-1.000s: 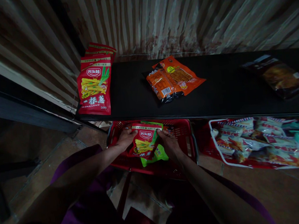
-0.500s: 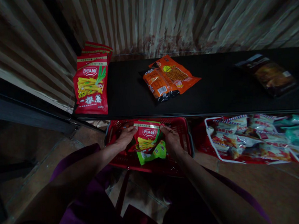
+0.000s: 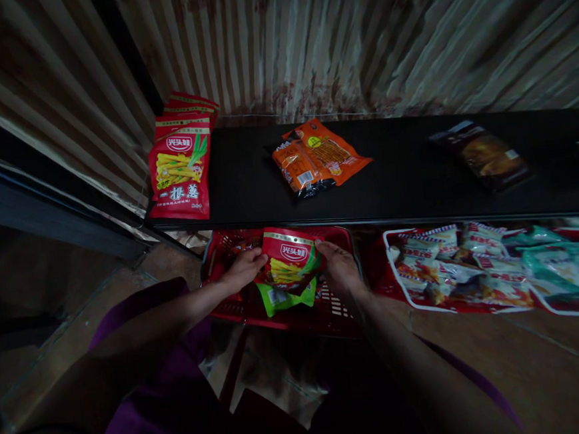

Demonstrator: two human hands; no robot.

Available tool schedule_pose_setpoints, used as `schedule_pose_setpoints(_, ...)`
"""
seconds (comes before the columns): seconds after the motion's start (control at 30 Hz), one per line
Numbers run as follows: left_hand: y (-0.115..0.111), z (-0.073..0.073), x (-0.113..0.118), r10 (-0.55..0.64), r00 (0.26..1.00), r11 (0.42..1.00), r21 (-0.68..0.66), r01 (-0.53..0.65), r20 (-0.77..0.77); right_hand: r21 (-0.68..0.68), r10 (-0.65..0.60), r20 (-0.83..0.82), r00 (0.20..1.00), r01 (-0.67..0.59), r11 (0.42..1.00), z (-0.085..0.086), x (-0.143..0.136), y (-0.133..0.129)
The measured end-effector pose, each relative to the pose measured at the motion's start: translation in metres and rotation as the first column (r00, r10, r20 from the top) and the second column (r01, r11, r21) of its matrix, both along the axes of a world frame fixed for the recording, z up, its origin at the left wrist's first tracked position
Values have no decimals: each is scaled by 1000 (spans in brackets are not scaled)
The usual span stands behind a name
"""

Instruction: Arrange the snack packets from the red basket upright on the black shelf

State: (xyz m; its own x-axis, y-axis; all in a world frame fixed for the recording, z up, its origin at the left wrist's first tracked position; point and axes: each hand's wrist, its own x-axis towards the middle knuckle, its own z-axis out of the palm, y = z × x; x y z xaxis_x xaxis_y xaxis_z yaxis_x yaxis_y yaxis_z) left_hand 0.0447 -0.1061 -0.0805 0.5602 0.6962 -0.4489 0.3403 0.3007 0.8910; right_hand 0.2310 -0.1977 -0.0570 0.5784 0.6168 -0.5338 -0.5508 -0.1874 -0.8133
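Note:
Between my two hands a red snack bag [image 3: 292, 255] with yellow sticks printed on it is held over a red plastic basket [image 3: 339, 307]. My left hand [image 3: 245, 268] pinches its left edge. At its upper right edge, my right hand [image 3: 339, 264] grips with thumb and fingers. A green snack bag [image 3: 288, 297] lies in the basket just below the red one and is partly covered by it. Other packets in the basket are dark and hard to make out.
On the black shelf [image 3: 391, 169] lie red snack bags [image 3: 180, 165] in a stack at the left, orange packets [image 3: 317, 154] in the middle and a brown packet [image 3: 488, 154] at the right. Below stands a white-rimmed basket [image 3: 399, 275] of several packets. A dark post [image 3: 126, 49] rises at left.
The red bag has risen slightly and tilted, its right side turning away. Both hands have kept hold of it. The view has shifted a little to the right.

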Motion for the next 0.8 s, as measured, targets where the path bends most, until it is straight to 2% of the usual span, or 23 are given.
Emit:
schedule_pose_setpoints(0.1, 0, 13, -1, -31, 1000, 984, 174, 30, 0, 59, 53, -27, 998, -52, 997, 20, 1, -1)
schedule_pose_setpoints(0.17, 4, 24, 0, -10, 1000, 967, 253, 9, 2, 129, 137, -21, 990, -133, 983, 33, -1, -2)
schedule_pose_setpoints(0.27, 13, 41, 4, 68, 997, 941, 331, -72, 24, 204, 269, 16, 963, -267, 942, 48, -6, -5)
schedule_pose_setpoints(0.4, 26, 65, 12, 220, 973, 884, 407, -229, 68, 217, 360, 70, 930, -367, 905, 57, -13, -4)
schedule_pose_setpoints(0.53, 39, 82, 21, 327, 925, 852, 363, -378, 195, 219, 367, 59, 928, -371, 903, 61, -19, 7)
schedule_pose_setpoints(0.7, 56, 90, 26, 435, 849, 793, 320, -519, 299, 264, 315, 34, 949, -312, 913, 67, -27, 25)
schedule_pose_setpoints(0.77, 60, 95, 24, 435, 837, 795, 294, -530, 332, 277, 280, 56, 958, -284, 918, 69, -28, 31)
schedule_pose_setpoints(0.8, 61, 98, 22, 405, 842, 817, 272, -508, 357, 278, 264, 70, 962, -273, 921, 70, -28, 34)
